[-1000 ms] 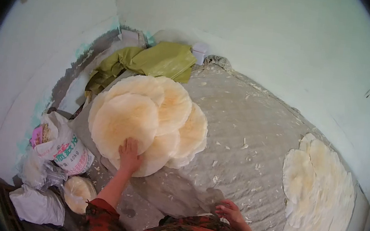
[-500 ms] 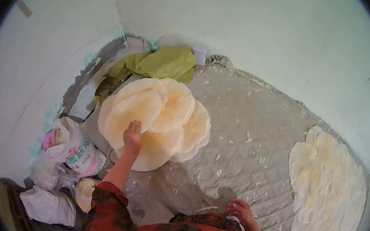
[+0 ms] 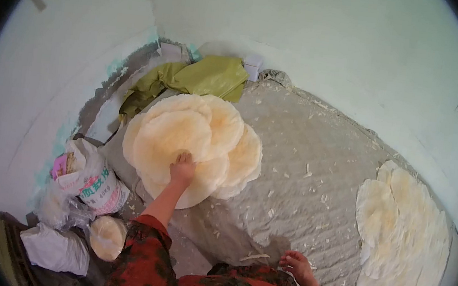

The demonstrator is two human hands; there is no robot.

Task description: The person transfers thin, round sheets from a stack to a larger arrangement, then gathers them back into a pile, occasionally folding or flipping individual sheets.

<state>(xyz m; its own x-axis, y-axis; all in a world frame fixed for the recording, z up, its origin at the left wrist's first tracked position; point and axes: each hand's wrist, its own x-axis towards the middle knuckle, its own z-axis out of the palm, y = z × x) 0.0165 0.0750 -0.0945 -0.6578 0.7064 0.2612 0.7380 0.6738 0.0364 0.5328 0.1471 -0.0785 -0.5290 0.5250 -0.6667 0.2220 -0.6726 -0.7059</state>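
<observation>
My left hand lies on top of a pile of thin, round, pale-yellow flatbreads, palm down and fingers pointing away from me. Its fingertips press on the middle of the uppermost flatbread, with no edge visibly gripped. The flatbreads overlap in a loose fan on a grey cloth. Close to my body, my right hand hovers over the cloth's near edge, fingers loosely bent and apart, holding nothing.
More flatbreads overlap in rows at the right. A green sheet and a small white box sit by the wall. A printed sack, a white bag and a round stack stand at left. Crumbs dot the cloth.
My left hand has shifted right across the pile, and the uppermost flatbread has slid right with it, covering more of the ones beneath. My right hand has hardly moved.
</observation>
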